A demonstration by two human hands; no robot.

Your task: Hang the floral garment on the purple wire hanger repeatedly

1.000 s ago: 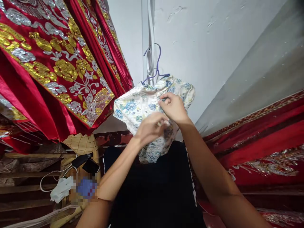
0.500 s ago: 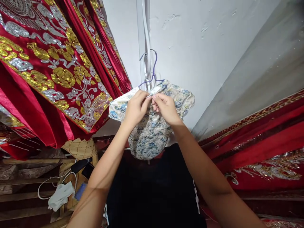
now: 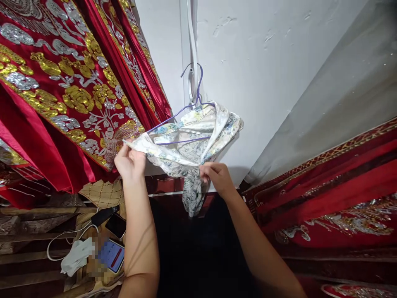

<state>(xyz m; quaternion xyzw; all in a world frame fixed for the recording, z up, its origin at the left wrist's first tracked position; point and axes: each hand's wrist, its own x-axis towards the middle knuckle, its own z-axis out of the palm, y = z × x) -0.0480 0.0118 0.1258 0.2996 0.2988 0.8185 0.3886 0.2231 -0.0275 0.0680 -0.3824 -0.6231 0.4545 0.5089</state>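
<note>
Your left hand (image 3: 132, 163), left of centre, pinches one edge of the floral garment (image 3: 195, 153); your right hand (image 3: 218, 176), just below centre, pinches its front edge. The garment hangs mid-frame, spread open, with the purple hanger (image 3: 199, 97) showing in the gap.

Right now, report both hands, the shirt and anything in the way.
Left hand pinching shirt at one edge. Right hand pinching it lower down. Shirt spread open at the front. Purple hanger partly inside it.
</note>
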